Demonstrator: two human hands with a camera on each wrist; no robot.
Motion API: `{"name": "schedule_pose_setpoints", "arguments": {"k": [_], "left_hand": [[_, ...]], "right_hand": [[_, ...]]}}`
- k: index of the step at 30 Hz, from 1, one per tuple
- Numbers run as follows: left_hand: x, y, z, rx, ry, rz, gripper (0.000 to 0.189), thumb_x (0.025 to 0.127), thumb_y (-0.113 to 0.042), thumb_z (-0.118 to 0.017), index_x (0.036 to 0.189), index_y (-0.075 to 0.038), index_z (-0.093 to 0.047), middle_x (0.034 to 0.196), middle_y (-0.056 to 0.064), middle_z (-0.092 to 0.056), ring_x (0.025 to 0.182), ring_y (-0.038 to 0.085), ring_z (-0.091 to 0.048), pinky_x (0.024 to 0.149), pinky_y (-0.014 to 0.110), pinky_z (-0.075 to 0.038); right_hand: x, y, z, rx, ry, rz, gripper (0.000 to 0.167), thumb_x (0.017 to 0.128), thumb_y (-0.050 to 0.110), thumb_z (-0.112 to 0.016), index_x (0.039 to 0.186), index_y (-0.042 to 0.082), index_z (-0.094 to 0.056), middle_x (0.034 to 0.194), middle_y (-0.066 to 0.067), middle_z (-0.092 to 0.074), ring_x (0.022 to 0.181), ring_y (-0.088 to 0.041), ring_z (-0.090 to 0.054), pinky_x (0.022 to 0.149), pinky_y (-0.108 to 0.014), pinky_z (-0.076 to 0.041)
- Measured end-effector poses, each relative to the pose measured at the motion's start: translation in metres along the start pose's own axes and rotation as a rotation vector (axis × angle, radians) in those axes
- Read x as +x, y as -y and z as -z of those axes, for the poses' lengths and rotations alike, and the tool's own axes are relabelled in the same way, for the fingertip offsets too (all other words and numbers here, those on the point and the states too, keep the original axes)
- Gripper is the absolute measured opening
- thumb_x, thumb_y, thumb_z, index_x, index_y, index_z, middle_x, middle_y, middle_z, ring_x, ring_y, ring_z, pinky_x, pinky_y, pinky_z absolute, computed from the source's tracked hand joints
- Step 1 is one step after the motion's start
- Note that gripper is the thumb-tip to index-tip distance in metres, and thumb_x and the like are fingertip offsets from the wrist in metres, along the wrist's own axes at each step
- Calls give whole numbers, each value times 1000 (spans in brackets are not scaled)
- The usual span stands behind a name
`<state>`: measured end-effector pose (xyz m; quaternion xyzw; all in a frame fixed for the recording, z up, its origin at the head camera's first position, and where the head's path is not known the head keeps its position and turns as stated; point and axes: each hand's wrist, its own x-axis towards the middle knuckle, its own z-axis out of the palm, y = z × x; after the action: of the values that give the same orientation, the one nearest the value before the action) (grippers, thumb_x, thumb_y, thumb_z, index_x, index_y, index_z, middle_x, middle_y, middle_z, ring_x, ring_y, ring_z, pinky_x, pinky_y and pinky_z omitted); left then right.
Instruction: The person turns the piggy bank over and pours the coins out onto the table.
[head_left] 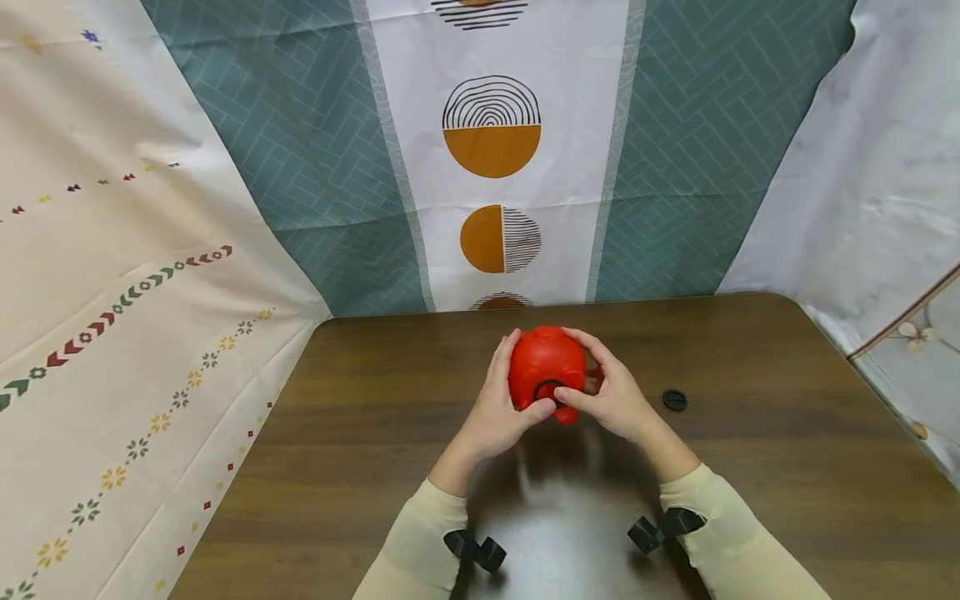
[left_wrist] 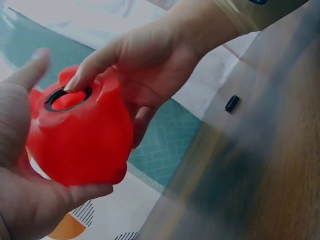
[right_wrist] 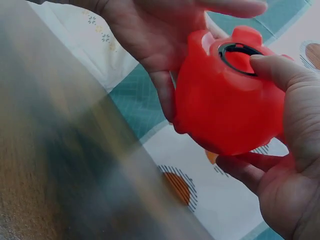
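A rounded red piggy bank (head_left: 546, 354) with stubby feet is held up between both hands, above the table. Its underside faces the person and has a round hole edged by a black ring (right_wrist: 225, 59). My left hand (head_left: 498, 410) grips its left side, fingers along the wall, and the left thumb stands out near the feet. From the other side my right hand (head_left: 617, 402) holds it, fingers behind and below, with the thumb tip pressing at the ring's edge. On the table to the right lies a small round black plug (head_left: 674, 400).
The brown wooden table (head_left: 360, 433) reaches back to a teal and white patterned cloth (head_left: 322, 150). A cream cloth (head_left: 150, 317) hangs along the left side and a white cloth (head_left: 877, 167) along the right.
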<state>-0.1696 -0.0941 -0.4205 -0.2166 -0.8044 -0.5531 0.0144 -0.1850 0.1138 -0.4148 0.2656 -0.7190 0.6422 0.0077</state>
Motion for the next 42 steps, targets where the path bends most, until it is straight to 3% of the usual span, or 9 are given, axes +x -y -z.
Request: {"name": "schedule_pose_setpoints", "arguments": {"k": [4,8,12,16,20,22,29,36,42], "left_hand": [[0,0,0,-79,9,20,80,90,-48,-59,151,-39,-7,148,-4,-31,126,25,-41,90,40,-51],[0,1,1,-93,-3,51,75,92,-43,-58,150,-39,-12,144,-2,-37,123,25,-44,84,38,-54],[0,-3,2,-101,-31,71,75,90,-31,-64,150,-35,-20,141,1,-41,120,27,-46,78,38,-56],[-1,-11,3,-116,-52,81,75,87,-23,-67,150,-26,-25,140,5,-43,119,29,-47,74,37,-57],[-1,-14,2,-90,-70,33,75,84,-19,-69,148,-19,-30,139,5,-43,119,28,-46,83,37,-54],[-2,-12,1,-70,-68,12,76,83,-20,-70,147,-23,-30,140,2,-42,120,25,-45,86,37,-52],[-1,0,3,-55,-11,46,81,83,-28,-73,148,-38,-25,139,-6,-43,119,22,-47,85,35,-53],[-1,2,6,-63,26,49,80,86,-35,-71,150,-37,-23,140,-8,-41,120,20,-47,87,34,-52],[1,0,7,-95,17,0,76,88,-26,-69,150,-32,-26,144,-2,-38,123,21,-45,90,32,-51]], "right_hand": [[-1,10,-5,-34,10,28,75,81,-3,-72,146,4,-35,152,-15,-27,112,-42,-54,85,-35,-54],[-1,2,-6,-24,28,30,75,81,-1,-72,146,7,-36,157,-11,-18,119,-43,-50,89,-36,-52],[0,-14,-4,81,77,-35,79,86,5,-69,151,19,-27,151,-10,-28,120,-38,-50,87,-37,-53],[0,-18,-1,241,115,-111,72,94,13,-60,153,23,-20,149,-10,-29,125,-36,-43,89,-40,-52],[0,-14,-2,311,147,-209,67,97,21,-55,153,27,-18,147,-13,-29,125,-39,-40,87,-48,-53],[0,-13,-4,301,145,-237,67,97,22,-56,152,27,-19,144,-15,-32,123,-40,-41,86,-49,-52],[2,-15,-8,167,56,-179,69,91,18,-64,150,22,-28,139,-14,-41,121,-38,-42,87,-44,-53],[0,-18,-9,81,37,-112,71,88,15,-68,149,23,-32,138,-11,-43,120,-36,-45,86,-38,-54],[-2,-19,-9,80,32,-49,74,87,9,-68,150,25,-31,141,-8,-41,122,-33,-43,86,-34,-54]]}}
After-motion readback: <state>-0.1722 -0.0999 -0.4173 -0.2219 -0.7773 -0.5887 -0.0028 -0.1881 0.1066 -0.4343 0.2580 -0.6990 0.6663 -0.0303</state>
